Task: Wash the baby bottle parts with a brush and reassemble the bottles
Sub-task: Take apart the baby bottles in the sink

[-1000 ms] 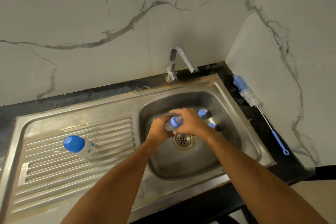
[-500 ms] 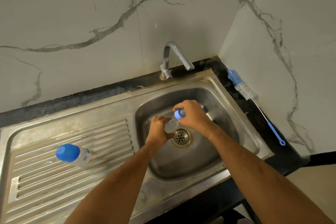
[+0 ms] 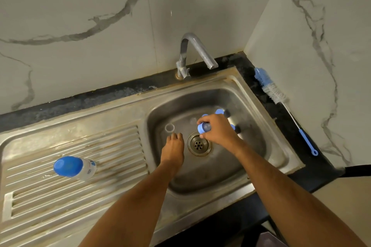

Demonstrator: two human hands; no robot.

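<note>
Steel ribs of the draining board carried a capped bottle lying on its side, well left of both hands. Inside the sink, the left hand reached forward with fingers nearly straight and holding nothing; a clear bottle body stood mouth-up just beyond its fingertips, nearer that hand than the other. Across the drain, the right hand gripped a blue screw ring. Farther back, more blue parts lay by the basin wall. A brush rested untouched on the counter, running front to back.

Capped bottle on drainboard — left of basin — brush right
</note>
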